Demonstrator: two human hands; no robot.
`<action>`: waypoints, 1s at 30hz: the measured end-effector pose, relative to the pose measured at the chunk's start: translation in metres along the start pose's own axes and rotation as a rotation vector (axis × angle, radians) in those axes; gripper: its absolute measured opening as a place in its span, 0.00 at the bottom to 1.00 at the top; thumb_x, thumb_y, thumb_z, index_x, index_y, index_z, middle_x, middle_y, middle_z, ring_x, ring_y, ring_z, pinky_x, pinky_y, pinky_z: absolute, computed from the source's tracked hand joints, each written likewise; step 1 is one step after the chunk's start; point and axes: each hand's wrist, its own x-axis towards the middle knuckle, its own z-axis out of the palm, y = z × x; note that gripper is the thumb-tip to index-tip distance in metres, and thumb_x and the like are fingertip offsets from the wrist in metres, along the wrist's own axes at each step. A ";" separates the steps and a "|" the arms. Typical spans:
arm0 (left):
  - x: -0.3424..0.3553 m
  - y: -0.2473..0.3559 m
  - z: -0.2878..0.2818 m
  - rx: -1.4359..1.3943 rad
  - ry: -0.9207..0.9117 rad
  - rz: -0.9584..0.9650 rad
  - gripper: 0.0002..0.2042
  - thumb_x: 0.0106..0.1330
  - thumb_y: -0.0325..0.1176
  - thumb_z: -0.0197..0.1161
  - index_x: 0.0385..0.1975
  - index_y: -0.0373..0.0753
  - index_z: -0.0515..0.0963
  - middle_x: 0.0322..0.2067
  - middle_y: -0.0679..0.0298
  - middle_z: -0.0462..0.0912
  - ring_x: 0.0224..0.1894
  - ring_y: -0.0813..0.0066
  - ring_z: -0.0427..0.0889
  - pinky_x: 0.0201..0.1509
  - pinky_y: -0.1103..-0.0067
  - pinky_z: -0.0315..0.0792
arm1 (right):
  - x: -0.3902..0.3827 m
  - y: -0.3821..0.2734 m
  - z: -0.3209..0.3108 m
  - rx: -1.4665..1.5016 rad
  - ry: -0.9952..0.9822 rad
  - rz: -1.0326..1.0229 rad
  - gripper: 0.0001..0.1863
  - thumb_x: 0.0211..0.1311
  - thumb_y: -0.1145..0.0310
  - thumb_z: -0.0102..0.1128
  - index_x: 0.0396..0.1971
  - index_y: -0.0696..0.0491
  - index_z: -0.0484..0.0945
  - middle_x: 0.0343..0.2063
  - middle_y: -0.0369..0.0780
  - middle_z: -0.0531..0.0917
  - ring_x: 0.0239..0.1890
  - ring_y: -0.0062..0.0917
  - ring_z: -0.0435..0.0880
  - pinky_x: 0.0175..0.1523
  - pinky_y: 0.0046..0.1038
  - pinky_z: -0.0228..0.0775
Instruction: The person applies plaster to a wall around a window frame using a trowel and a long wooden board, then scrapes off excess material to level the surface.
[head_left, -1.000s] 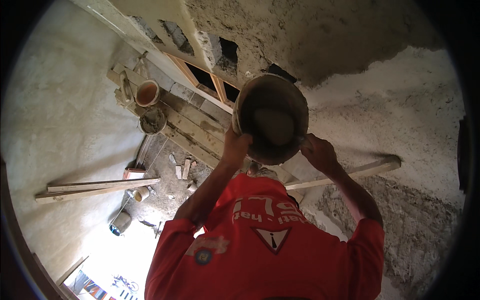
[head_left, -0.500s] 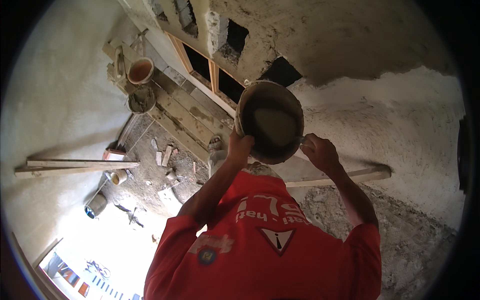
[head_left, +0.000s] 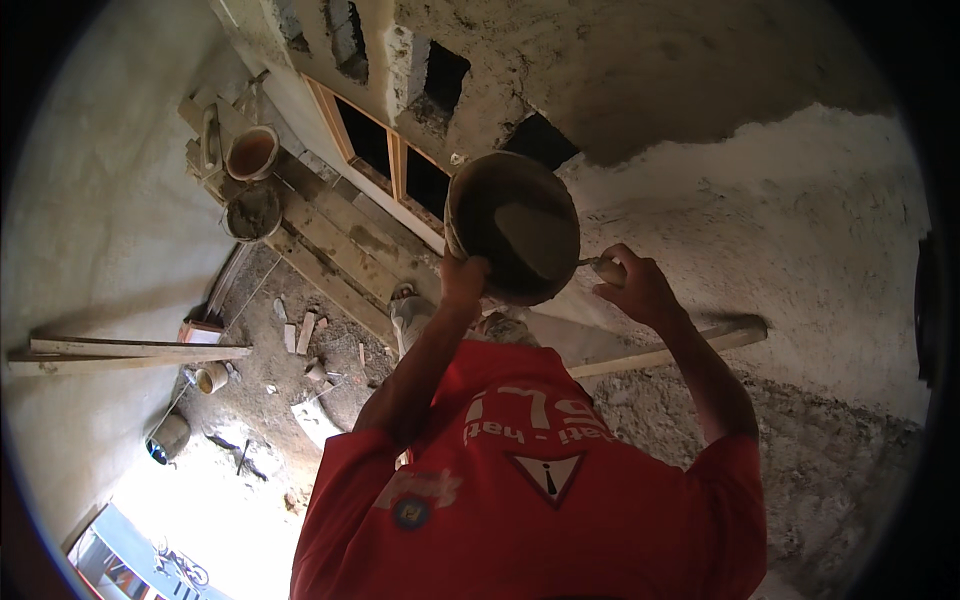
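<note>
My left hand [head_left: 465,280] grips the near left rim of a round, mortar-stained bucket [head_left: 480,172]. The bucket is tipped so that its inside faces me, with grey mortar [head_left: 535,238] lit on one side and dark on the other. On the bucket's right, my right hand [head_left: 637,287] is closed round the handle of a trowel [head_left: 608,270]. A thin metal shank runs from that handle to the bucket's right rim; the blade cannot be made out. Beyond the bucket is a wall [head_left: 740,200], partly covered with darker, wet-looking plaster.
Scaffold planks [head_left: 345,235] run to the far left, bearing a reddish bucket [head_left: 252,152] and a bucket of mortar [head_left: 252,214]. Holes [head_left: 540,138] and a wooden frame [head_left: 398,165] open in the wall. A timber beam [head_left: 700,345] lies at right. Rubble covers the ground below.
My right hand has drawn the trowel handle outward and slightly up, away from the bucket. My left hand keeps its grip on the rim. The whole view has shifted a little.
</note>
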 end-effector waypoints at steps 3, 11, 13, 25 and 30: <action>0.025 -0.030 -0.009 0.103 -0.022 0.133 0.07 0.48 0.30 0.66 0.29 0.42 0.78 0.28 0.62 0.81 0.37 0.65 0.82 0.42 0.70 0.73 | -0.001 -0.015 -0.026 0.006 0.019 -0.056 0.23 0.48 0.67 0.71 0.42 0.55 0.72 0.35 0.48 0.83 0.37 0.41 0.84 0.44 0.37 0.75; 0.043 -0.001 0.032 0.025 0.057 -0.122 0.24 0.49 0.21 0.56 0.51 0.30 0.72 0.40 0.55 0.79 0.37 0.62 0.82 0.36 0.72 0.80 | -0.003 -0.014 -0.100 0.223 -0.124 -0.062 0.21 0.47 0.70 0.71 0.44 0.57 0.78 0.31 0.40 0.83 0.33 0.23 0.80 0.43 0.28 0.73; 0.041 0.011 0.041 -0.048 0.074 -0.206 0.24 0.49 0.21 0.55 0.51 0.30 0.72 0.40 0.55 0.79 0.37 0.62 0.82 0.36 0.72 0.80 | 0.002 -0.002 -0.111 0.343 -0.193 -0.015 0.21 0.49 0.71 0.69 0.45 0.58 0.79 0.33 0.37 0.81 0.34 0.21 0.78 0.43 0.27 0.72; 0.066 -0.061 0.030 0.121 -0.049 0.086 0.05 0.61 0.26 0.58 0.35 0.38 0.78 0.31 0.69 0.79 0.25 0.77 0.80 0.21 0.79 0.70 | -0.048 0.026 -0.206 0.089 0.478 0.086 0.19 0.59 0.70 0.65 0.51 0.54 0.77 0.39 0.40 0.82 0.33 0.20 0.80 0.38 0.21 0.76; 0.017 0.030 0.064 0.037 -0.018 -0.207 0.29 0.50 0.21 0.53 0.58 0.36 0.66 0.45 0.58 0.78 0.44 0.67 0.79 0.44 0.76 0.74 | -0.029 0.036 -0.119 -0.117 0.076 -0.046 0.18 0.59 0.72 0.62 0.50 0.54 0.76 0.42 0.43 0.81 0.38 0.28 0.83 0.42 0.32 0.79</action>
